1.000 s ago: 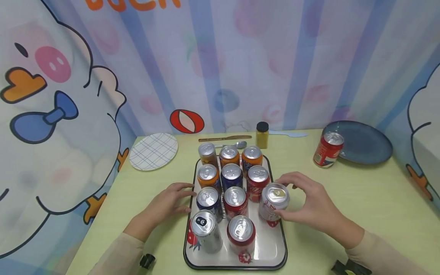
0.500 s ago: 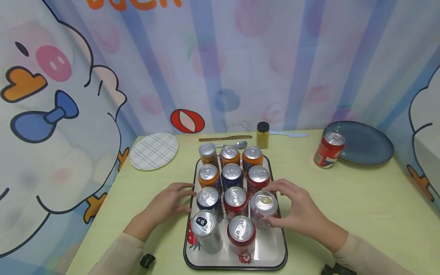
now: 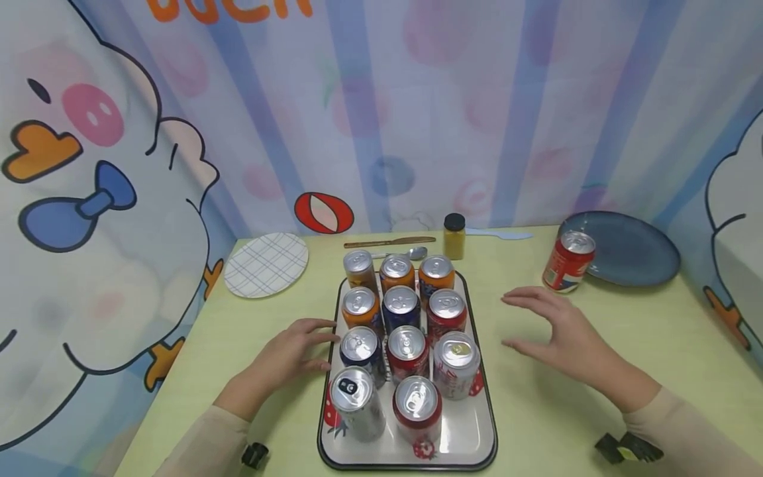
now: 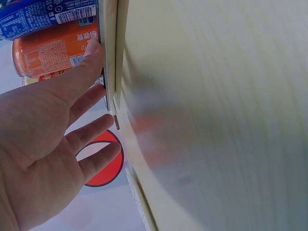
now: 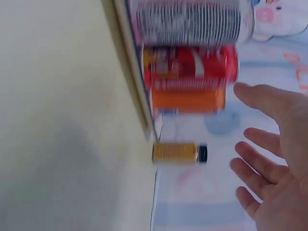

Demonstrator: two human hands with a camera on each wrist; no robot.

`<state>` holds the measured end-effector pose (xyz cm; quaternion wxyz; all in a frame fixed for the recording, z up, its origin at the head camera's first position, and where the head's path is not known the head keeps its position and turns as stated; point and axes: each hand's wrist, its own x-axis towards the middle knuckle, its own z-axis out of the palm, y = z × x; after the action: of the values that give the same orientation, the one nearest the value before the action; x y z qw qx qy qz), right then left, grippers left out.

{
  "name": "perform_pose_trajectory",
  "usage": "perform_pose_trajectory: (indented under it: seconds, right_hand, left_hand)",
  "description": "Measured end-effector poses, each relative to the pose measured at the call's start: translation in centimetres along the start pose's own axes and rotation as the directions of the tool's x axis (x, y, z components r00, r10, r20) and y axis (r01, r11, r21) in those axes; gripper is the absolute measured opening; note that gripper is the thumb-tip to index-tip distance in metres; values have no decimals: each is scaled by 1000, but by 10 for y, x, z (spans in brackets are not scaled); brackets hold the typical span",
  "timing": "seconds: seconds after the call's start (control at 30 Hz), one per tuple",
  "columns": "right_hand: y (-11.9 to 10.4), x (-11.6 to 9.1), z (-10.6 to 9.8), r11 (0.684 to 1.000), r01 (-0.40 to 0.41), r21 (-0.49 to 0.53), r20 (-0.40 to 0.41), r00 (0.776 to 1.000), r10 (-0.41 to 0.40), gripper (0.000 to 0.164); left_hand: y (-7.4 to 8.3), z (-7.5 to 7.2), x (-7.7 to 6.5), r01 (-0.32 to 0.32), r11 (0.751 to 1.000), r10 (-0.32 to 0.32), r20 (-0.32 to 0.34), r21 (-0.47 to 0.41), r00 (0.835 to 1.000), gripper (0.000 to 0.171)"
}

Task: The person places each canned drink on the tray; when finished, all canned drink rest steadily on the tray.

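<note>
A black-rimmed white tray (image 3: 459,444) with a strawberry print carries several soda cans in rows. On its right side stands a white-and-silver can (image 3: 456,368), behind the front red can (image 3: 417,411). My right hand (image 3: 566,338) is in the air to the right of the tray, fingers and thumb spread, holding nothing. At the tray's left edge my left hand (image 3: 292,351) rests with relaxed fingers; in the left wrist view its fingertips lie right at the rim, close to an orange can (image 4: 53,50). A tall silver can (image 3: 357,404) occupies the front left corner.
One red can (image 3: 569,262) stands off the tray, before a dark blue oval plate (image 3: 638,248). A checked white plate (image 3: 266,265) lies back left. Behind the tray are a brown knife (image 3: 390,242), a spoon (image 3: 414,253), a yellow jar (image 3: 454,238) and a pale blue knife (image 3: 501,234).
My right hand moved the white-and-silver can leftward onto the tray, into line behind the front red can. It then let go and drew back to the right. The left hand stayed put.
</note>
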<state>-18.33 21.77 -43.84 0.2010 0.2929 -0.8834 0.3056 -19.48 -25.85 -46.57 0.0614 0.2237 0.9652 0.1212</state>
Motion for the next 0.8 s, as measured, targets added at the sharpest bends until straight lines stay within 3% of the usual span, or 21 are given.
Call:
perform_pose_trajectory:
  seconds: [0.2,0.33,0.53,0.8]
  right_hand:
    - [50,11,-23,994,-58,-88,-152,987,44,62]
    - [83,19,-37,977,-183,-110,-203,966,158,63]
    - [116,23,-48,898,-431,-93,-138,898,417,76]
    - [130,24,-43,861,-504,-76,-96,863,496,85]
  left_hand:
    - [0,-1,0,-4,1000,4,4,1,1000,49]
    - [-1,0,0,8,1000,-8,6,-6,1000,49]
    - [-2,1,1,4,1000,-4,4,-12,1000,49]
    - [-4,3,1,-9,1000,9,-10,-5,1000,49]
